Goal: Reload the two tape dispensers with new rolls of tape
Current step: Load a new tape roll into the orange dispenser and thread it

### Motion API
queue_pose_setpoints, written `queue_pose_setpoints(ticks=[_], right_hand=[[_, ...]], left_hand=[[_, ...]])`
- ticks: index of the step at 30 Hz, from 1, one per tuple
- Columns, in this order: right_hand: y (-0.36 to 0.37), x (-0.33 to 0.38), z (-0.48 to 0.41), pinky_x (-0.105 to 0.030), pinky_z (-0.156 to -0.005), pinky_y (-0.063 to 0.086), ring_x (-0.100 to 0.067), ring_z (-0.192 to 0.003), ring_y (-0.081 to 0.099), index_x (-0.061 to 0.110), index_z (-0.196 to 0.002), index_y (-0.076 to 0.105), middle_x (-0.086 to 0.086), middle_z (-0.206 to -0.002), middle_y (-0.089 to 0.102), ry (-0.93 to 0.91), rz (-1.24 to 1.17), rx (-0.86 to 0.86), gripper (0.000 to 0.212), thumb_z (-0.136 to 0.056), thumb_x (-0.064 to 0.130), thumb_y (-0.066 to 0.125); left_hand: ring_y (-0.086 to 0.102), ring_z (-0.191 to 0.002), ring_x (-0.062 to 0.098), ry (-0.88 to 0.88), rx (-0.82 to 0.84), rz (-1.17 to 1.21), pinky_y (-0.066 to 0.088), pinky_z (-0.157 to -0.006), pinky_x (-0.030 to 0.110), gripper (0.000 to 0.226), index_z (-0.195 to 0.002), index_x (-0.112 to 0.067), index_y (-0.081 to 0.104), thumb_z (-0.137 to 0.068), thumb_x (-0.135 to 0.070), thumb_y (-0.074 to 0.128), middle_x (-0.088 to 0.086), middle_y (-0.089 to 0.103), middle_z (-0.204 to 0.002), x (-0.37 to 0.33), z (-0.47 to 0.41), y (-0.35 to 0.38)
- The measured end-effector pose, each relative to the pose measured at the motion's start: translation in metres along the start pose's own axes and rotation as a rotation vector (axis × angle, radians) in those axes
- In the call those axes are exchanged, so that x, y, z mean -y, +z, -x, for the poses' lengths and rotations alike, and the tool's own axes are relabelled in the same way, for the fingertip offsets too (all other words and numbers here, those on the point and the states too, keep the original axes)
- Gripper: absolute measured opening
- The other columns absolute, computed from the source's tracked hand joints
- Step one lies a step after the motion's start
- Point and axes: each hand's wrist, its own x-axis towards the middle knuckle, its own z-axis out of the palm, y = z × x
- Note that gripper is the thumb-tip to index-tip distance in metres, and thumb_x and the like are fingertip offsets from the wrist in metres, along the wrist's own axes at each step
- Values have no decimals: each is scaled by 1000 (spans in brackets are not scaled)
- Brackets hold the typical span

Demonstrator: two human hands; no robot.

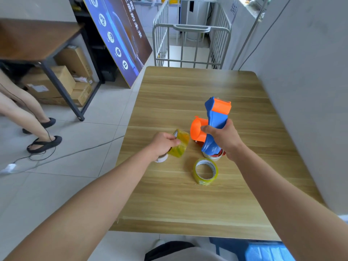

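My right hand (223, 138) grips a blue and orange tape dispenser (216, 117) by its blue handle and holds it upright above the wooden table (188, 87); its orange spool hub juts out to the left. My left hand (164, 143) holds a yellowish clear tape roll (180, 145) just left of that hub, apart from it. A second clear tape roll (205, 171) lies flat on the table below. Behind the dispenser's lower end, a red and white object (216, 155) is mostly hidden. A small white core (162, 158) peeks out under my left hand.
A grey wall runs along the table's right edge. A metal railing (190, 34) stands beyond the far edge. To the left on the tiled floor are a person's legs (24, 117), a cable, a leaning poster board (120, 34) and a desk with cardboard boxes.
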Motion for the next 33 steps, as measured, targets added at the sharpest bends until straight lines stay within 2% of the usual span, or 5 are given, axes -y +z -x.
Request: queue_pose_setpoints(ticks=[4,11,18,22,33], right_hand=[[1,13,-1,-39,-77,51,-26,-92,61,10,-120,44,-7,-105,59,-28,-20,-74,61,-73,27,78],[2,32,3,-43,-84,52,-26,-92,60,12,-121,41,-3,-101,56,-65,-40,-107,60,-75,28,76],[7,37,7,-37,-72,50,-23,-83,58,11,-117,41,-1,-91,53,-87,-47,-96,56,-76,26,75],[9,37,9,-37,-71,49,-23,-83,58,12,-117,41,3,-87,52,-74,-51,-81,56,-75,27,75],[10,35,11,-36,-70,47,-21,-82,57,14,-113,41,3,-86,52,-86,-54,-79,51,-77,26,74]], left_hand=[[65,-100,38,67,-45,103,49,-97,48,15,-96,-2,69,-84,-10,63,21,70,-101,-22,10,-12],[59,-72,10,205,-44,204,47,-66,19,20,-101,-6,60,-88,6,52,1,63,-81,-56,28,-19],[61,-79,20,167,49,398,53,-72,28,22,-95,-4,58,-87,11,43,10,62,-86,-70,37,-20],[62,-80,22,23,-7,583,52,-72,34,27,-107,-3,61,-91,-24,55,10,65,-88,-76,37,-15],[52,-108,21,32,-54,437,39,-96,34,25,-111,-7,61,-89,-20,57,8,61,-115,-69,31,-12]])
